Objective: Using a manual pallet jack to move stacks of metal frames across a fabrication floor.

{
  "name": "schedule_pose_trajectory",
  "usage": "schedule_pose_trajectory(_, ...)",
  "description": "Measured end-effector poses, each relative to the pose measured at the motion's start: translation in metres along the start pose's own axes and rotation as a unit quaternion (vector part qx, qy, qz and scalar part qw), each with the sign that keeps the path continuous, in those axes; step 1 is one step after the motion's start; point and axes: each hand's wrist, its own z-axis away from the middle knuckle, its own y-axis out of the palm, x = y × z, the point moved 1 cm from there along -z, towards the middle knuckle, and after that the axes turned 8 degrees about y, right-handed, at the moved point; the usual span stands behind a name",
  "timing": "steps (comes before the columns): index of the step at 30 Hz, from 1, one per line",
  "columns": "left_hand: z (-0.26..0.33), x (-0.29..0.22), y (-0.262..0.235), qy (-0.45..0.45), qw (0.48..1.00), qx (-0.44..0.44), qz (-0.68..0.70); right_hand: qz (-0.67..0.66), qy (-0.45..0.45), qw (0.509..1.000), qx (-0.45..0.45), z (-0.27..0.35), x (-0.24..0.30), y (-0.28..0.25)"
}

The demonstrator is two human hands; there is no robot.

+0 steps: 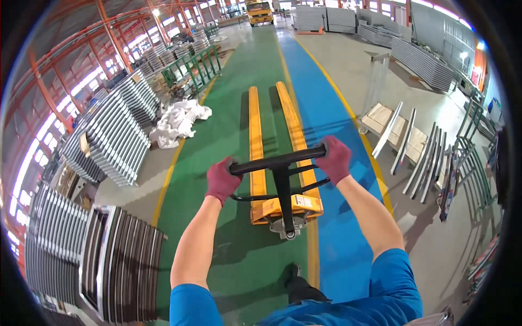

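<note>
A black T-shaped handle [278, 162] spans the space in front of me. My left hand [221, 179], in a dark red glove, is closed around its left end. On the right end, my right hand [334, 158] grips in a matching glove. The handle belongs to a yellow pallet jack [255, 130], whose two long forks point away from me along the floor. No load lies on the forks. Below the grip, a curved black bar crosses the handle's shaft [284, 195], which runs down to the wheel base [288, 225].
The floor has a green lane [228, 119] and a blue lane [321, 81] with yellow borders. Stacked metal frames [117, 136] and white cloth [179, 122] line the left. Metal bars [427, 163] and a wooden-topped cart [399, 130] stand right. Far ahead is a yellow truck [259, 13].
</note>
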Motion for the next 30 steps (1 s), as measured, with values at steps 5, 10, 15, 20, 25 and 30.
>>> schedule_pose_trajectory(5,-0.162,0.102,0.070,-0.026,0.998,0.047,-0.027,0.033,0.000,0.999,0.031,-0.136,-0.046,0.130)
schedule_pose_trajectory(10,-0.340,0.218,0.172,0.012,1.000,0.013,-0.016,0.037,0.006,0.999,0.039,-0.279,-0.110,0.276)
schedule_pose_trajectory(15,-0.516,0.340,0.254,0.019,1.000,0.008,-0.001,0.018,-0.015,1.000,-0.014,-0.425,-0.139,0.425)
schedule_pose_trajectory(20,-0.695,0.416,0.348,0.030,0.998,0.053,0.033,0.050,-0.003,0.999,-0.016,-0.567,-0.224,0.550)
schedule_pose_trajectory(25,-0.866,0.497,0.456,0.032,0.995,0.085,0.026,0.073,0.036,0.997,-0.008,-0.703,-0.305,0.678)
schedule_pose_trajectory(30,-1.035,0.592,0.573,0.054,0.997,0.047,0.029,0.049,0.015,0.998,-0.040,-0.868,-0.386,0.812)
